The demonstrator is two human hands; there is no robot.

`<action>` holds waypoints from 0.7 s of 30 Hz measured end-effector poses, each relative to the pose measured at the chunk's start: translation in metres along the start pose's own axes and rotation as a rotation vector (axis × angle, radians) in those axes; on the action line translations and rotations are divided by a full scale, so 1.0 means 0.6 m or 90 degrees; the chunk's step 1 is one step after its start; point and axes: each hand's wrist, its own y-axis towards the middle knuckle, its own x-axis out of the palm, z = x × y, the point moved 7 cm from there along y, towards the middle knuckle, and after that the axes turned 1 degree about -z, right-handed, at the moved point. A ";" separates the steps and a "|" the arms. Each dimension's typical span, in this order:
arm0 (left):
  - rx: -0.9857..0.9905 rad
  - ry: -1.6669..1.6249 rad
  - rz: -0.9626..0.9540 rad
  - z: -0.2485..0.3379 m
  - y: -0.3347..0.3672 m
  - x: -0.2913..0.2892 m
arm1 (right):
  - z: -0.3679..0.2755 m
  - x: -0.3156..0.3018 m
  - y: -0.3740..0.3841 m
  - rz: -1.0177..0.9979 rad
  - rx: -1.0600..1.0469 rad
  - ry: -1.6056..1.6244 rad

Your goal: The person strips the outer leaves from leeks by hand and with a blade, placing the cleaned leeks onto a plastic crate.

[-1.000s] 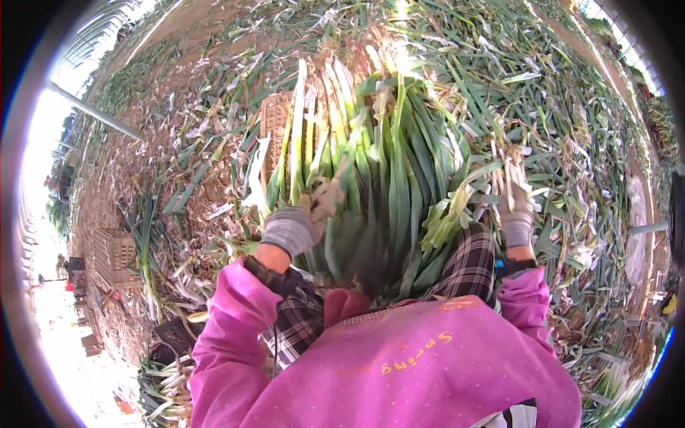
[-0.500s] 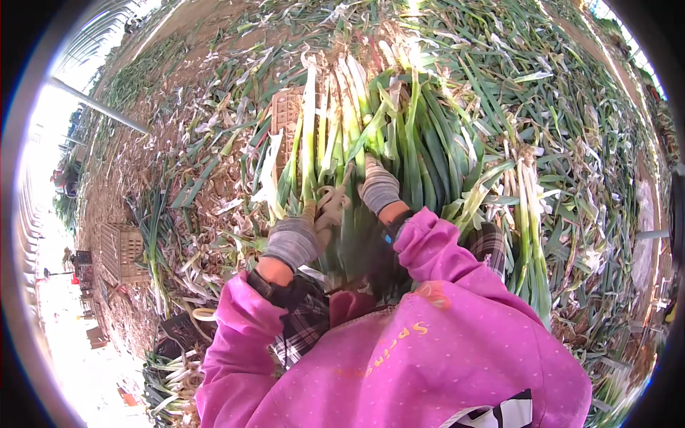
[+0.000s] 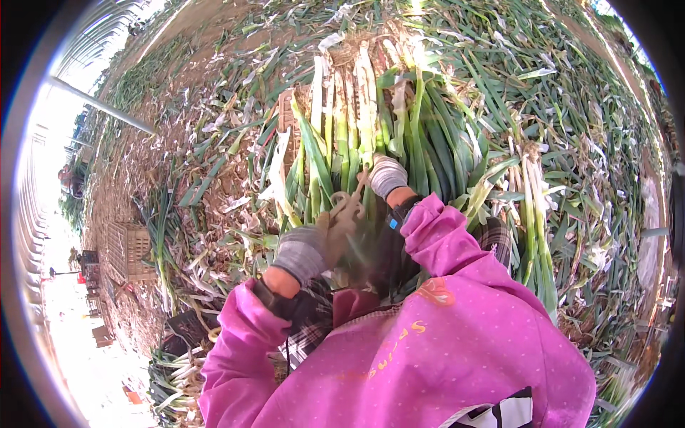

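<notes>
My left hand (image 3: 303, 251), in a grey knit glove, is closed around a beige pistol-shaped air blow gun (image 3: 345, 215), somewhat blurred. The gun's thin nozzle points up and right, close to the fingers of my right hand (image 3: 389, 175). That hand, gloved too, is closed around the green part of a leek (image 3: 367, 93), whose white, rooted end points away from me. More leeks (image 3: 341, 121) lie side by side to its left, and a thick bunch of green leaves (image 3: 437, 143) lies to its right.
A tan plastic crate (image 3: 285, 114) shows partly beneath the leeks. Another crate (image 3: 128, 251) stands at the left. Several leeks (image 3: 531, 207) lie on the right. Peeled leaves and husks (image 3: 221, 150) litter the ground all around. A metal pole (image 3: 107, 107) slants at the upper left.
The air blow gun has shifted right, its nozzle now beside my right hand. My right hand has moved slightly right. The leeks in front lie straighter, with one turned differently at the left.
</notes>
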 end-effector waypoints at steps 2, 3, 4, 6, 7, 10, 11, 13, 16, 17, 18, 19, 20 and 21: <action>-0.017 0.018 -0.019 -0.007 0.028 -0.001 | 0.011 0.005 0.007 -0.004 0.007 0.016; -0.014 0.020 -0.018 -0.005 0.033 0.000 | 0.015 0.011 0.019 0.000 0.008 0.017; -0.010 0.028 -0.047 0.013 0.035 -0.008 | 0.019 0.021 0.031 -0.045 -0.003 0.009; -0.004 0.021 -0.040 0.024 0.051 -0.003 | 0.040 0.030 0.048 -0.085 -0.008 0.002; -0.015 0.024 -0.041 0.013 0.049 -0.009 | 0.023 0.029 0.038 -0.058 -0.029 0.006; -0.021 -0.012 -0.094 0.001 0.062 -0.010 | 0.009 0.017 0.043 -0.035 -0.007 0.009; -0.013 -0.011 -0.094 0.006 0.074 -0.005 | 0.023 0.012 0.046 -0.029 -0.001 0.010; -0.034 0.048 -0.024 0.007 0.099 -0.011 | 0.029 0.006 0.043 -0.014 -0.056 -0.016; 0.003 0.030 0.047 -0.018 0.154 -0.025 | -0.005 0.001 0.014 -0.075 -0.032 -0.028; 0.008 0.020 0.085 -0.015 0.173 -0.040 | -0.003 0.002 0.017 -0.064 -0.038 -0.031; 0.011 0.006 0.109 -0.013 0.190 -0.053 | 0.004 0.003 0.018 -0.060 -0.044 -0.043; 0.013 0.006 0.113 -0.011 0.208 -0.063 | 0.005 0.003 0.019 -0.055 -0.044 -0.044; -0.016 0.002 0.117 -0.015 0.227 -0.074 | 0.004 0.001 0.020 -0.039 -0.050 -0.047; -0.046 -0.002 0.120 -0.018 0.246 -0.084 | 0.004 -0.001 0.021 -0.022 -0.055 -0.051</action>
